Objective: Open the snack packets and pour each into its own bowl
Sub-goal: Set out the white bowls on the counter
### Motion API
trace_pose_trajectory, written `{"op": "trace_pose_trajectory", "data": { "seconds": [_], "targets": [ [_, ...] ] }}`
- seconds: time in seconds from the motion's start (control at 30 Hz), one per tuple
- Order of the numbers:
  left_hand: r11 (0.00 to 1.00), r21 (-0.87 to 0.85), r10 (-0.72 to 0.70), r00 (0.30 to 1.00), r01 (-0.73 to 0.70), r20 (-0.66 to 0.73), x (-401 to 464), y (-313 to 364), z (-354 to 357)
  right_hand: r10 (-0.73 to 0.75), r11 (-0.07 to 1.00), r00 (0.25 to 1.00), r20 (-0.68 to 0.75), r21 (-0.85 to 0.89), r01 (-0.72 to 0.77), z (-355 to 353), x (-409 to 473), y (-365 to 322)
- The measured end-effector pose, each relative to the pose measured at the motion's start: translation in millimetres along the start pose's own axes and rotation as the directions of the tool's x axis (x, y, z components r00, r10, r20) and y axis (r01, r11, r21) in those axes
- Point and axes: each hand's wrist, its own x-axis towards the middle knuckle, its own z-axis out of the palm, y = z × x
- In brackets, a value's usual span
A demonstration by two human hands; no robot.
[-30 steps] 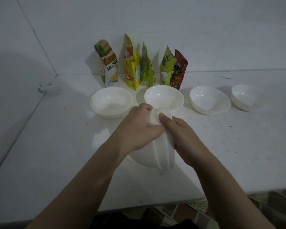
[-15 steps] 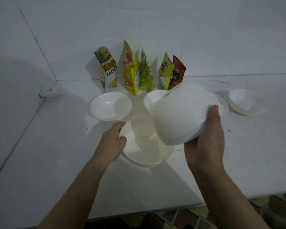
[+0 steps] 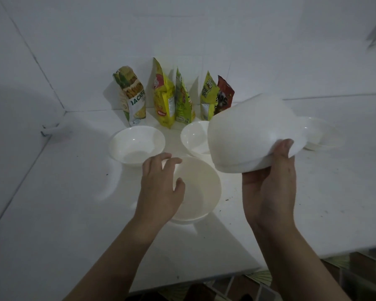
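Observation:
My right hand (image 3: 269, 183) grips a white bowl (image 3: 248, 135), tilted with its underside toward me, above the counter. My left hand (image 3: 161, 183) hovers with fingers spread over the near rim of a cream-white bowl (image 3: 202, 192) resting on the counter. Behind it stand two white bowls, one at left (image 3: 137, 144) and one at middle (image 3: 193, 137), and a further bowl (image 3: 319, 135) sits partly hidden at the right. Several sealed snack packets lean on the back wall: a jackfruit packet (image 3: 132, 98), a yellow one (image 3: 163, 96), a green one (image 3: 182, 101), a yellow-green one (image 3: 207, 96) and a red one (image 3: 225, 94).
The white counter (image 3: 52, 213) meets tiled walls at the back and left. Its front edge runs along the bottom right, with patterned floor tiles (image 3: 313, 279) below.
The stacked bowls I held with both hands have come apart. My right hand lifted one bowl up to the right; my left hand let go of the lower bowl, now on the counter.

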Motion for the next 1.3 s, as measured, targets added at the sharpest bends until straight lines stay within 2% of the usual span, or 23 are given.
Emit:
{"op": "trace_pose_trajectory", "data": {
  "seconds": [0.13, 0.27, 0.4, 0.57, 0.67, 0.77, 0.9, 1.07, 1.13, 1.23, 1.3],
  "targets": [
    [0.971, -0.184, 0.160, 0.986, -0.151, 0.039, 6, 39, 11, 0.027, 0.999, 0.999, -0.028, 0.020, -0.027, -21, -1, -5],
    [0.880, -0.422, 0.262, 0.964, -0.216, 0.052, 13, 77, 22, 0.052, 0.998, 0.998, -0.040, -0.018, -0.053, -44, 5, -18],
    [0.821, -0.493, 0.394, 0.910, -0.288, 0.125, 20, 113, 35, 0.079, 0.955, 0.996, -0.050, -0.282, -0.090, -73, 23, -40],
    [0.849, -0.508, 0.345, 0.879, -0.142, 0.330, 18, 159, 57, 0.142, 0.701, 0.989, 0.051, -0.711, -0.064, -93, 56, -67],
    [0.831, -0.554, 0.268, 0.906, -0.045, 0.328, 20, 175, 72, 0.205, 0.527, 0.968, 0.143, -0.850, 0.014, -98, 73, -80],
    [0.814, -0.580, 0.137, 0.958, 0.036, 0.252, 18, 191, 87, 0.268, 0.390, 0.935, 0.231, -0.914, 0.114, -111, 88, -88],
    [0.820, -0.569, -0.007, 0.994, 0.067, 0.107, 19, 203, 105, 0.283, 0.447, 0.905, 0.317, -0.879, 0.168, -126, 98, -91],
    [0.732, -0.654, -0.189, 0.979, 0.189, 0.072, 15, 207, 120, 0.225, 0.505, 0.886, 0.406, -0.826, 0.251, -144, 105, -98],
    [0.634, -0.718, -0.338, 0.938, 0.287, 0.076, 17, 197, 125, 0.188, 0.482, 0.857, 0.479, -0.806, 0.345, -152, 108, -106],
    [0.315, -0.817, -0.562, 0.788, 0.483, 0.249, 23, 170, 130, 0.216, 0.400, 0.780, 0.588, -0.782, 0.478, -159, 116, -115],
    [0.246, -0.808, -0.631, 0.721, 0.536, 0.287, 19, 159, 136, 0.226, 0.315, 0.746, 0.627, -0.771, 0.553, -166, 123, -114]
  ]
}}
